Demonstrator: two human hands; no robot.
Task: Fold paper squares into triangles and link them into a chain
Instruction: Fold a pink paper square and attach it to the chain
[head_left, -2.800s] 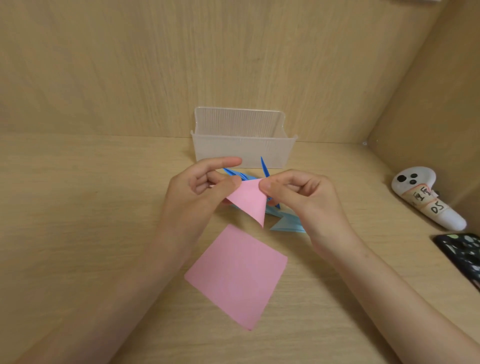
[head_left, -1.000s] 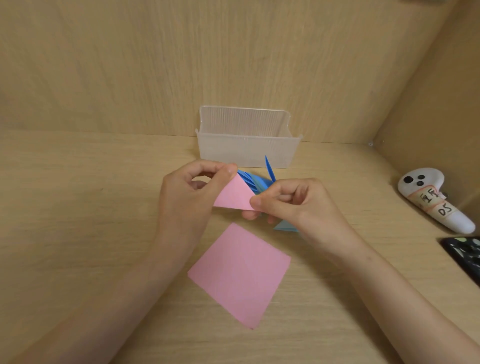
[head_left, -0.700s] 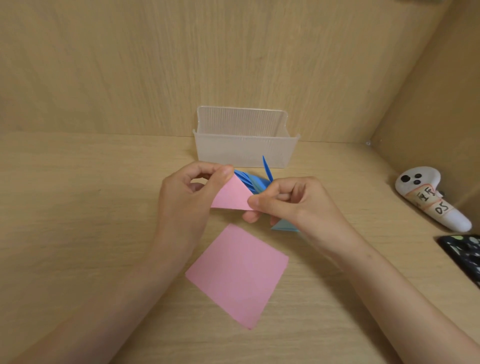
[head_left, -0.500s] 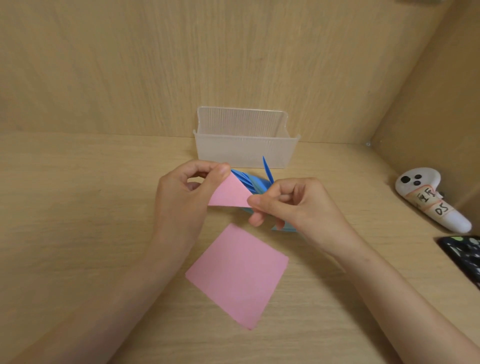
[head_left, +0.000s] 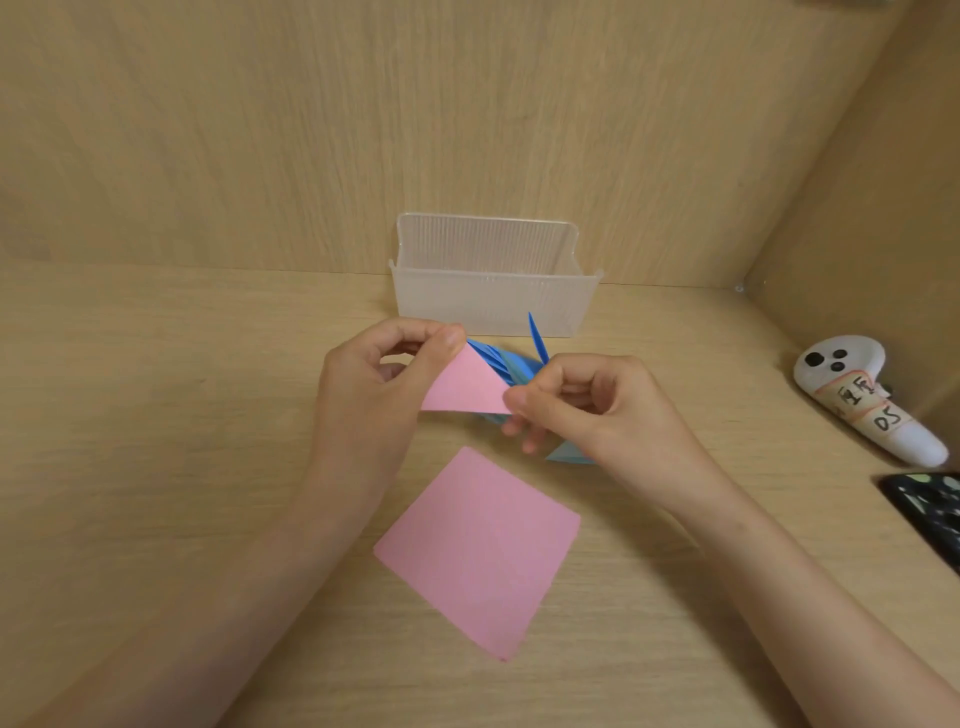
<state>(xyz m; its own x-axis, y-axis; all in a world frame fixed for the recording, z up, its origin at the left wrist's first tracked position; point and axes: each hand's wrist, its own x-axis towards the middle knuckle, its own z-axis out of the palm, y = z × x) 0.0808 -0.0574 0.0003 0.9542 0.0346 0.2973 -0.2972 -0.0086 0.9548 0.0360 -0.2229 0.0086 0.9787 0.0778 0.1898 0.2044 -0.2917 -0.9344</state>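
A small pink folded triangle (head_left: 465, 387) is held above the wooden desk between both hands. My left hand (head_left: 374, 395) pinches its upper left corner with thumb and forefinger. My right hand (head_left: 587, 410) pinches its right corner. Behind the triangle lies a cluster of blue folded triangles (head_left: 511, 364), partly hidden by my hands; one blue tip (head_left: 537, 338) sticks up. A light blue piece (head_left: 566, 453) peeks out under my right hand. A flat pink paper square (head_left: 480, 548) lies on the desk nearer to me.
A translucent ribbed plastic box (head_left: 491, 291) stands against the back wall. At the right a white controller with a handwritten label (head_left: 867, 397) lies by the side wall. A dark patterned object (head_left: 930, 506) sits at the right edge.
The pink piece pointed downward 2.8 s ago; it has since been folded smaller and turned so its long edge lies flat at the bottom. In the last second both hands barely moved.
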